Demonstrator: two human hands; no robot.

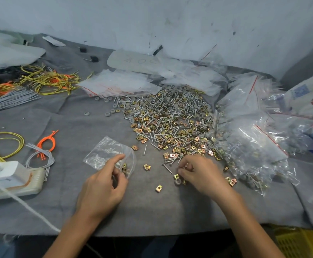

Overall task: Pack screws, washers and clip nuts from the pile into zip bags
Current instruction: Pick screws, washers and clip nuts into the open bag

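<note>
— On the grey cloth point(152, 211), left of the pile point(170, 118): your left hand point(103, 185) pinches the zip bag point(103, 153) at its mouth. A few clip nuts point(124, 167) sit just inside.

— Your right hand point(200, 172): fingers curled narrow over loose parts at the pile's near edge. Whether they grip one cannot be told.

— Orientation: the bag's long axis runs left to right, closed end resting on the cloth at left, mouth toward your right hand.

— So hold that mouth spread and aimed at the pile, and carry each pinch over the opening before you release. Feed a screw point(167, 168) in lengthwise, along the bag's axis, or its tip may snag the film.

— Nearest pick: the washer point(178, 181), just beside your right fingers.
</note>
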